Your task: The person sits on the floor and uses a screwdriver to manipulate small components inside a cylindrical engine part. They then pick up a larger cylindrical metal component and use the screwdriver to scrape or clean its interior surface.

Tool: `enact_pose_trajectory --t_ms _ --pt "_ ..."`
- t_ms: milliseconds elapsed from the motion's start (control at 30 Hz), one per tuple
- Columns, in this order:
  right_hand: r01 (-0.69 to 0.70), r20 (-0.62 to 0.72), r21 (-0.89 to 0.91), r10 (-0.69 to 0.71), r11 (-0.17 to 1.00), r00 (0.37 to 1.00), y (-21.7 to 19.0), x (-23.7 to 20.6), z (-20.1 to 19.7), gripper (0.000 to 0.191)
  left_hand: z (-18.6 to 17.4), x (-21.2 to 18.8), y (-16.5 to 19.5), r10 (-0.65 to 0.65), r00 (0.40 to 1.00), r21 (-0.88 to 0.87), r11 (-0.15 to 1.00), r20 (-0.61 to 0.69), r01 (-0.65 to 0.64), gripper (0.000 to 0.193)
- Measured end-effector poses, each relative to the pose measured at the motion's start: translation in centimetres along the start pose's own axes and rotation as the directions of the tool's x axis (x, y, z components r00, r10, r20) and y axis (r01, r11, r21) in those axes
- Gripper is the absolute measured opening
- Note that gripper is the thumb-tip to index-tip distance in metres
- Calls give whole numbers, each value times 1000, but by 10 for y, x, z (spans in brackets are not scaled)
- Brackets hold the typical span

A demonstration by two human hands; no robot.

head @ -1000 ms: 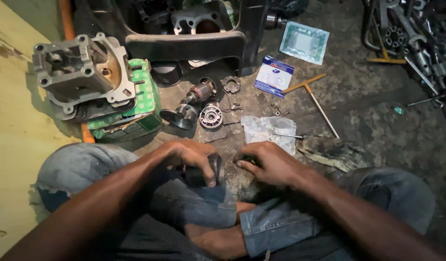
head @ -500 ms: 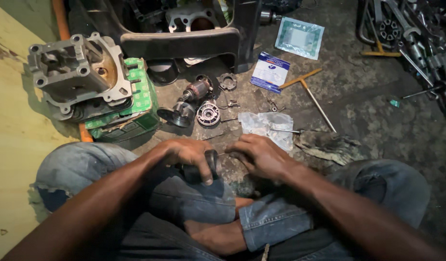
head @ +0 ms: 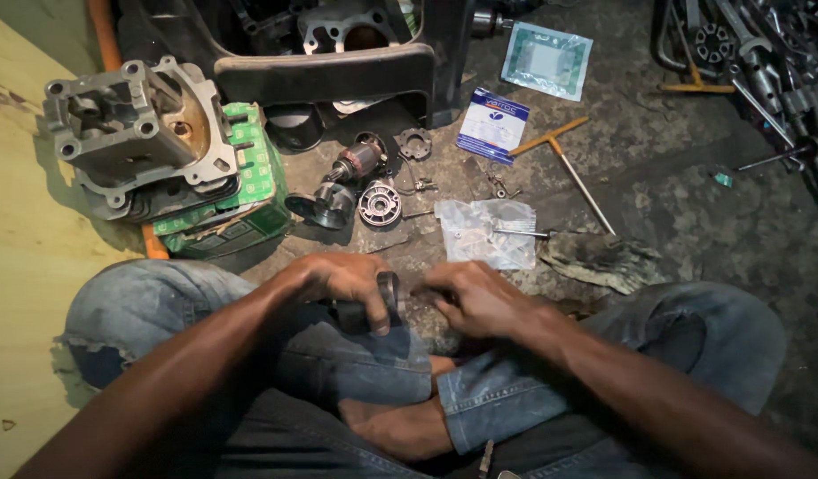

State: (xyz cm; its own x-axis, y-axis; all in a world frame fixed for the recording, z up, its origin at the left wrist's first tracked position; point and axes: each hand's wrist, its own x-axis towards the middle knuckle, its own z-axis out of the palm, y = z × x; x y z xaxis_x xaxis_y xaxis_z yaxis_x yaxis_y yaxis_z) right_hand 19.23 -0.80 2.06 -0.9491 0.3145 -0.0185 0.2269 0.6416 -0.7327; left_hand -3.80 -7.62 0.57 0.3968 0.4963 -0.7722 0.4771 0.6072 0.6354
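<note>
From my remote view, the far left holds a grey engine cylinder block [head: 134, 133] resting on a green carton [head: 249, 191], at the edge of a yellow board [head: 27, 266]. Moving right, a small motor armature [head: 356, 162], a dark round cap [head: 325, 206] and a circular gear plate [head: 379, 204] lie on the concrete floor [head: 675, 204], just ahead of the knees. My left hand [head: 338, 279] is closed around a dark cylindrical part [head: 373, 306], thumb over its upper end, holding it above the left thigh in front of the crossed legs. The part's long axis runs roughly left to right, its ringed end pointing toward the right hand [head: 475, 297]. The right hand sits just beside that end, fingers curled and pinched toward it; I cannot tell whether they grip a small piece or only touch the part. The left hand bears the part; the right hand is the nearer one to its free end. Further right lie a clear plastic bag [head: 484, 232], a T-handle wrench [head: 569, 164], a crumpled rag [head: 604, 260] and, at the far right, a heap of tools [head: 764, 62]
</note>
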Motion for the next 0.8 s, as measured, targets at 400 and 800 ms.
enact_pose_trajectory --t_ms 400,800 --pt "-62 -5 -13 62 998 998 -6 0 -4 20 2 -10 8 -2 1000 80 997 -31 4 44" --pt "-45 -2 -10 45 999 999 13 -1 7 20 3 -11 10 12 999 133 991 -53 -5 41"
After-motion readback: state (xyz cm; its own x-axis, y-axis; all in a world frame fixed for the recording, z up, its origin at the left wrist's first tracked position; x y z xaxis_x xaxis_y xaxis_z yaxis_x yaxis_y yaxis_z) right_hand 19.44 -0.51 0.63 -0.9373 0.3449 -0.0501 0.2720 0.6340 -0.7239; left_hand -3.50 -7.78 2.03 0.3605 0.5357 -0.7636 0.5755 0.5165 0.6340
